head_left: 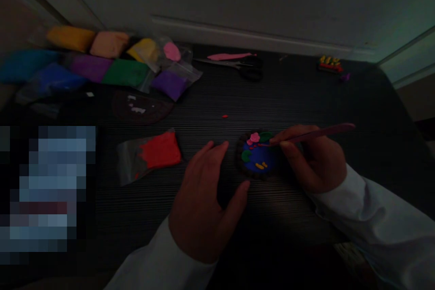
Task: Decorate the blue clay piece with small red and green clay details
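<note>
pointing left, aslant — held pink tool [319,133]

Your left hand [207,204] spreads loosely, back upward, its fingers reaching forward and slightly bent, the left thumb [236,206] held well apart from them. Your left forearm [163,253] enters from the bottom. Your right hand [322,158] is curled, right thumb [295,158] and forefinger [288,133] drawn into a pen-style pinch, while your right forearm [374,210] slants in from the lower right
</note>
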The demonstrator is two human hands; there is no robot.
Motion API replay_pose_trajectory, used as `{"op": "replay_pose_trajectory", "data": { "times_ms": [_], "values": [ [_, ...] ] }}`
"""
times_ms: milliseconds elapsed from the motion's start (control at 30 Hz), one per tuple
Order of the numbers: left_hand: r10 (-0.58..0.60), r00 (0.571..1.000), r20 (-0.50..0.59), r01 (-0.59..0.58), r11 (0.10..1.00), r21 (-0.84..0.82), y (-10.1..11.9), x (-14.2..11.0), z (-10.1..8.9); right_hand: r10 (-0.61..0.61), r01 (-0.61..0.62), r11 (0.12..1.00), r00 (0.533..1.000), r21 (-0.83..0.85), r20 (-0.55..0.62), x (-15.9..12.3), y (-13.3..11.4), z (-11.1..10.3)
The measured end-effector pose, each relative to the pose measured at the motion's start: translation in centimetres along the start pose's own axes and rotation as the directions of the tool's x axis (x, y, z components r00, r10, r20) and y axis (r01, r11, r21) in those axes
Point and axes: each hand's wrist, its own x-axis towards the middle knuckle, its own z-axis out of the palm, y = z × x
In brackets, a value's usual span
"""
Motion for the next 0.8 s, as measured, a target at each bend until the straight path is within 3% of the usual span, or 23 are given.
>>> {"op": "replay_pose_trajectory", "data": {
  "times_ms": [800],
  "values": [
    [0.021,1.000,0.016,-0.021,1.000,0.008,-0.07,0.02,-0.03,0.019,-0.019,1.000,1.000,0.014,-0.002,0.02,0.04,0.09]
  ]
}}
